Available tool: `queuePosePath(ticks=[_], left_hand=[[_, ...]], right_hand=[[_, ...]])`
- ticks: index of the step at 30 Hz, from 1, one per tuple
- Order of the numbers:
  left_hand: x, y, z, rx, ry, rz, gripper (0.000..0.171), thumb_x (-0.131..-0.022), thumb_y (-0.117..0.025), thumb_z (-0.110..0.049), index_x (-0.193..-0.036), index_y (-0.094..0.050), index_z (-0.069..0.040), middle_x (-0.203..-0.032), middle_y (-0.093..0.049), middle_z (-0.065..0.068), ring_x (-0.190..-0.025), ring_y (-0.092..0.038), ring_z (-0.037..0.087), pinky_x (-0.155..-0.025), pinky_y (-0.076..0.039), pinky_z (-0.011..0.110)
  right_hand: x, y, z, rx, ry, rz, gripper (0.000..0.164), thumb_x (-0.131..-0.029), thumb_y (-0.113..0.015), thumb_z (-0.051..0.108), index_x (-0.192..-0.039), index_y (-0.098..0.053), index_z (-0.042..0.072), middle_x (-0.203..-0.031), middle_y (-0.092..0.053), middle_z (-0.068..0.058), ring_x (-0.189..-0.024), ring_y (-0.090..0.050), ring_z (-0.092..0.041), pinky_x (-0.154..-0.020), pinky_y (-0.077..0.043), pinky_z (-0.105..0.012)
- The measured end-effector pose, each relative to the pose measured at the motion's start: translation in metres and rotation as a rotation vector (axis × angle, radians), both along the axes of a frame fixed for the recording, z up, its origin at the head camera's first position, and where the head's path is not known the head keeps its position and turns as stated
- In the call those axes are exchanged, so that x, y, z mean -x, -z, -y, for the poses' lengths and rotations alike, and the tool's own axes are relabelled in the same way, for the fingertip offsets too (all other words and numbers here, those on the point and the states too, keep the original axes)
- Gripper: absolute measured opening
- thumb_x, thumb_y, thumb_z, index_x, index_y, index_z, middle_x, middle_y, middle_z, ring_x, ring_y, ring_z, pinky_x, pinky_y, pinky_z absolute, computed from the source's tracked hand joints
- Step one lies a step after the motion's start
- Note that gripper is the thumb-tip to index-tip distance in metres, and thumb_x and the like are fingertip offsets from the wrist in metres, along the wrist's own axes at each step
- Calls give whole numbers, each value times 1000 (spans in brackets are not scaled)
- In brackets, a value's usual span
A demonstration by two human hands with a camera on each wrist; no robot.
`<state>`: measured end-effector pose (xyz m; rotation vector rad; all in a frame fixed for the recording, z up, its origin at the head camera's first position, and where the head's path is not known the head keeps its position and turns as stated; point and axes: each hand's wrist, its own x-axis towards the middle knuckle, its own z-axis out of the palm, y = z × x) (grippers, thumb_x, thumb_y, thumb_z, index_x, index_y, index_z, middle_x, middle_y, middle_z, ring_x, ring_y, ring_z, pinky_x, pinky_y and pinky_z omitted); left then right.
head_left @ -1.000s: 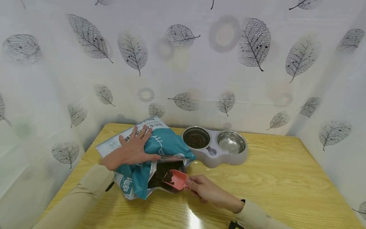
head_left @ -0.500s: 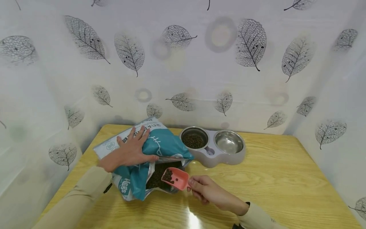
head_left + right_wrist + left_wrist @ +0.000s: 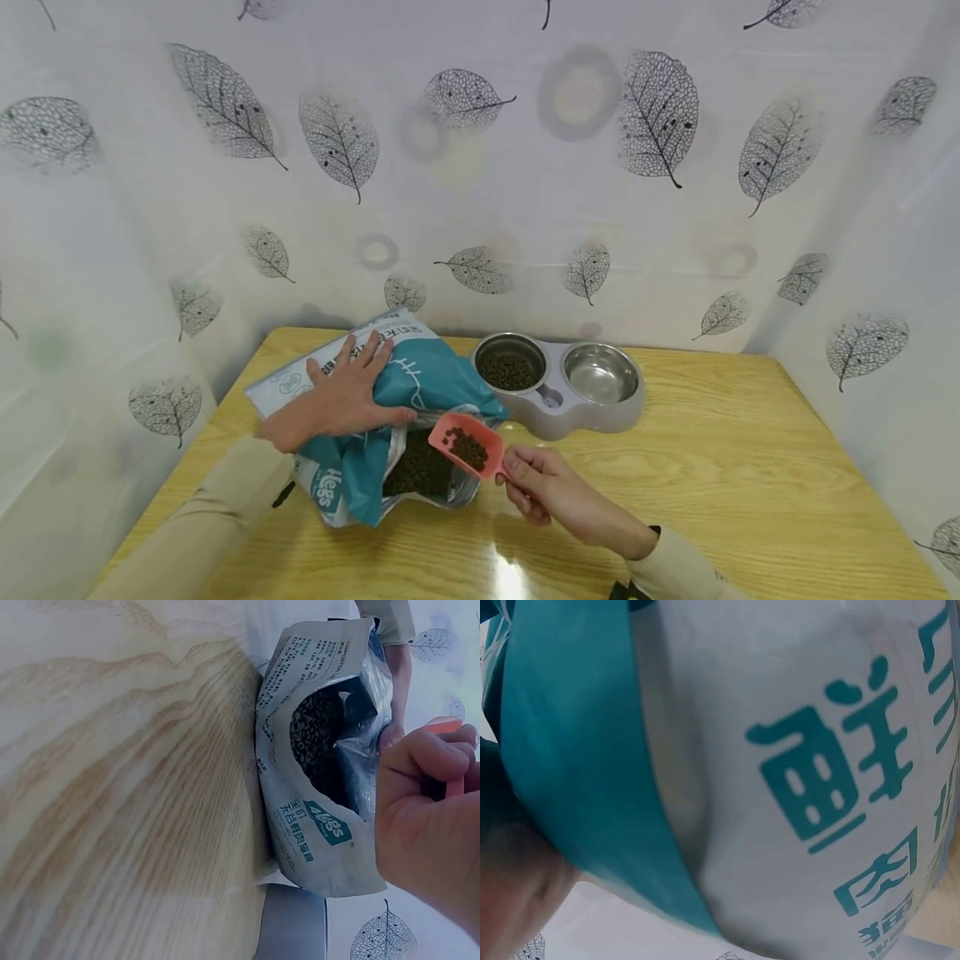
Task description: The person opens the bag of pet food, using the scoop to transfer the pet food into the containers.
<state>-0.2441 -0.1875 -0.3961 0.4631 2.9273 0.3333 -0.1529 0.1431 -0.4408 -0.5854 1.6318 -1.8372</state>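
A teal and white pet food bag [image 3: 442, 375] lies on its side on the table, its mouth facing right and showing dark kibble [image 3: 416, 468] inside. My left hand [image 3: 347, 398] rests on top of the bag with fingers spread. With my right hand [image 3: 551, 492] I grip the handle of a pink scoop [image 3: 491, 446], which holds some brown kibble and overlaps the bag's mouth in the head view. The right wrist view shows the fingers curled round the pink handle [image 3: 454, 786], with the open bag [image 3: 330, 859] beyond. In the left wrist view the bag's printed side [image 3: 727, 750] fills most of the picture.
Behind and right of the bag stands a grey double bowl stand [image 3: 558, 421]. Its left metal bowl [image 3: 517, 340] contains kibble; the right metal bowl [image 3: 602, 375] shows bare metal. A leaf-patterned curtain [image 3: 510, 183] hangs behind the wooden table [image 3: 735, 467].
My right hand has lifted the scoop up from the bag's mouth and levelled it, and the kibble has slid back inside the scoop. My left hand stays on the bag.
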Motion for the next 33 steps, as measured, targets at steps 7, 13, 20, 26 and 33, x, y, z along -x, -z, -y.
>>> queuePosePath(ticks=[7, 13, 20, 26, 33], left_hand=[[-1, 0, 0, 0, -7, 6, 121, -82, -57, -84, -167, -6, -14, -174, -2, 17, -156, 5, 53, -99, -1, 94], [-2, 0, 0, -7, -1, 15, 121, -82, -57, -83, -167, -6, -14, -174, -2, 17, -156, 5, 53, -99, -1, 95], [-2, -1, 0, -7, 2, 22, 120, -83, -57, -83, -167, -6, -14, -174, 0, 17, -156, 5, 53, -99, 0, 94], [-2, -1, -1, -5, 2, 26, 121, -82, -57, -83, -167, -6, -14, -174, 0, 16, -157, 5, 53, -100, 0, 94], [-2, -1, -1, -6, -1, 19, 121, -82, -58, -83, -167, -6, -14, -174, 0, 16, -157, 5, 52, -100, 0, 94]], right_hand=[[1, 0, 1, 51, 9, 24, 36, -113, -38, 32, -99, -52, 2, -67, -47, 8, -51, -35, -2, -44, -25, -22], [8, -8, -7, -38, 101, -55, 38, -113, -39, 31, -101, -53, -2, -66, -48, 7, -49, -34, -2, -44, -25, -23], [28, -21, -22, -189, 302, -93, 38, -111, -46, 27, -111, -57, -10, -65, -45, 6, -46, -29, -3, -44, -25, -19], [47, -25, -36, -274, 452, -29, 35, -110, -48, 23, -116, -58, -10, -64, -43, 7, -45, -27, -3, -44, -24, -18], [75, -24, -46, -359, 549, -80, 39, -109, -51, 28, -115, -62, -10, -60, -43, 7, -45, -29, -4, -44, -26, -19]])
